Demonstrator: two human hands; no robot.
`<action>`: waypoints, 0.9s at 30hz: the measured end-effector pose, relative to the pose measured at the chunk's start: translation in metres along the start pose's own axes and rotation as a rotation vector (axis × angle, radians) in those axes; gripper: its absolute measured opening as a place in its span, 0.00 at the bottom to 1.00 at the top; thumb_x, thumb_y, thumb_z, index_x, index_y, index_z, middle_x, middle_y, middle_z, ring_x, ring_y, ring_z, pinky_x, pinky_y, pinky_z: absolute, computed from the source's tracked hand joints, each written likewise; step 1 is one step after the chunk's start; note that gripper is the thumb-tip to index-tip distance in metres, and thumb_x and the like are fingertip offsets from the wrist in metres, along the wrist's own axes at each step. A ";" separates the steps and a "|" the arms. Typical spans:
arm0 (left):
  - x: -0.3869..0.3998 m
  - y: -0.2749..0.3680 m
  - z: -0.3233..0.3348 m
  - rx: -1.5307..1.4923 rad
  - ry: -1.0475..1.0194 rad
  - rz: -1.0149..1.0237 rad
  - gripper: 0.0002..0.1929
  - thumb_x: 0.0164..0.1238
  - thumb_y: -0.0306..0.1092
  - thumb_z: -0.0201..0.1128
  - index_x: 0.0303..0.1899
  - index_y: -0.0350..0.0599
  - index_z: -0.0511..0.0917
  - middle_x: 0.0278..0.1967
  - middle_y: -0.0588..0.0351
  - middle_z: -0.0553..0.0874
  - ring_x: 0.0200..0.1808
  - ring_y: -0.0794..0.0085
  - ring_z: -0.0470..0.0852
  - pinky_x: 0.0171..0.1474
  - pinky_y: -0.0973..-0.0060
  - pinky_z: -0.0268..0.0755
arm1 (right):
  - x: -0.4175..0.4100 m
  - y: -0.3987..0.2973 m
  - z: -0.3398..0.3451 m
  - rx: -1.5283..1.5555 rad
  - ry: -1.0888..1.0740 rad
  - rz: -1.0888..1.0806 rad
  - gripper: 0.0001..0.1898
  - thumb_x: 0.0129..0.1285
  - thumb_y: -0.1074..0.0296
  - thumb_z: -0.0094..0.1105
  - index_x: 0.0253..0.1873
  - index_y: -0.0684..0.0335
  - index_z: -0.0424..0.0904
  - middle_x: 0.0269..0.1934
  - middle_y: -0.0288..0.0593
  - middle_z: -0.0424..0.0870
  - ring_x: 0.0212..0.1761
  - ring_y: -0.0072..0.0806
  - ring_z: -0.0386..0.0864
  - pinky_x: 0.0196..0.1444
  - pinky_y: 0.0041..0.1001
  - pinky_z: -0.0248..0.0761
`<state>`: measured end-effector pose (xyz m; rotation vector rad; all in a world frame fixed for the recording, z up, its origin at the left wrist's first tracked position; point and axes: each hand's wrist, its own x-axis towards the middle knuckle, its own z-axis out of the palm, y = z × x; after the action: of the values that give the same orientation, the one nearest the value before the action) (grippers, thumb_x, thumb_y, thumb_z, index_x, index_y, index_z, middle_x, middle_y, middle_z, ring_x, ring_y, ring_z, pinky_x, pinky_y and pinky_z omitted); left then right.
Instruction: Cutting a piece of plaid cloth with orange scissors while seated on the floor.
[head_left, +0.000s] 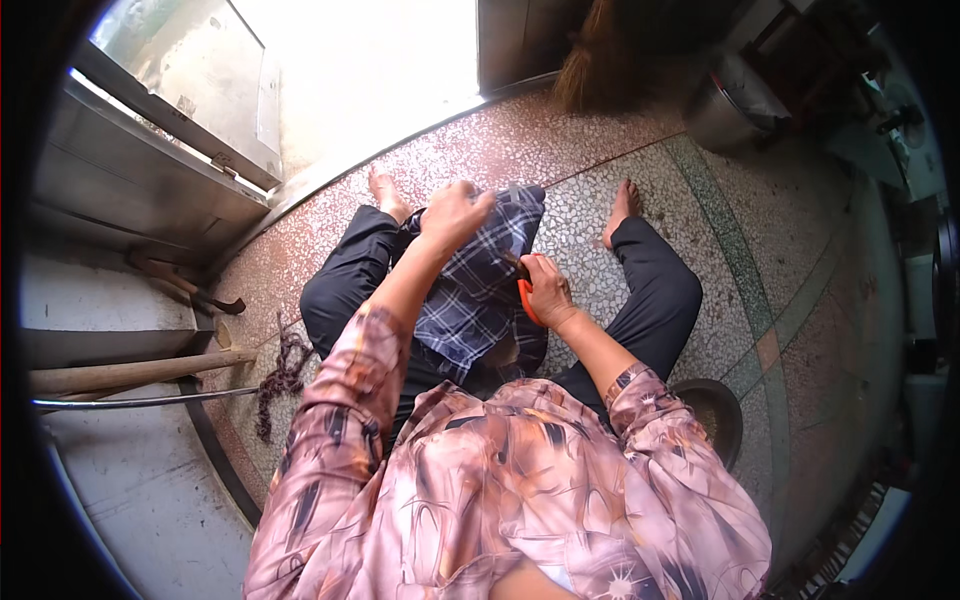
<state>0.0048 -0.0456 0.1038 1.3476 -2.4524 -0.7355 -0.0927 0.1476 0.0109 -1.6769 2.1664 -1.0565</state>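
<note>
A dark blue plaid cloth (472, 300) with white lines hangs between my spread knees. My left hand (456, 214) grips its upper left part, fingers curled closed over the fabric. At the cloth's right side, my right hand (549, 291) holds orange-handled scissors (527, 301). The scissor blades are mostly hidden at the cloth's edge, so I cannot tell whether they are parted. A pale strip (514, 193) shows at the top of the cloth.
A broom (581, 71) stands by the bright doorway (375, 67). A metal pot (739, 101) sits at upper right, and a round basin (724, 420) beside my right hip. At left are a sickle-like blade (225, 304), a wooden pole (142, 373) and a string mop (285, 367).
</note>
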 end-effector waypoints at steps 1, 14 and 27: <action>0.012 0.010 0.011 -0.001 -0.005 0.001 0.26 0.61 0.55 0.57 0.42 0.36 0.82 0.38 0.42 0.85 0.42 0.56 0.84 0.49 0.64 0.73 | 0.001 -0.003 -0.002 0.009 0.020 -0.049 0.15 0.50 0.77 0.58 0.45 0.62 0.71 0.38 0.53 0.76 0.43 0.51 0.75 0.45 0.42 0.70; 0.015 -0.085 0.013 -1.408 0.196 -0.355 0.09 0.65 0.31 0.60 0.43 0.36 0.76 0.33 0.58 0.82 0.31 0.76 0.79 0.37 0.78 0.72 | -0.004 0.024 0.007 0.391 -0.101 0.441 0.19 0.54 0.77 0.58 0.51 0.63 0.68 0.40 0.50 0.77 0.43 0.41 0.78 0.46 0.30 0.72; -0.115 -0.039 0.019 0.199 -0.286 0.038 0.14 0.59 0.42 0.60 0.39 0.40 0.76 0.33 0.49 0.84 0.37 0.53 0.84 0.40 0.58 0.76 | 0.011 0.019 -0.004 0.335 -0.149 0.607 0.19 0.49 0.71 0.58 0.50 0.61 0.72 0.35 0.46 0.81 0.36 0.38 0.81 0.42 0.30 0.74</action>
<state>0.0868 0.0397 0.0695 1.3382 -2.8334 -0.7368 -0.1128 0.1411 0.0043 -0.8393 2.0493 -0.9955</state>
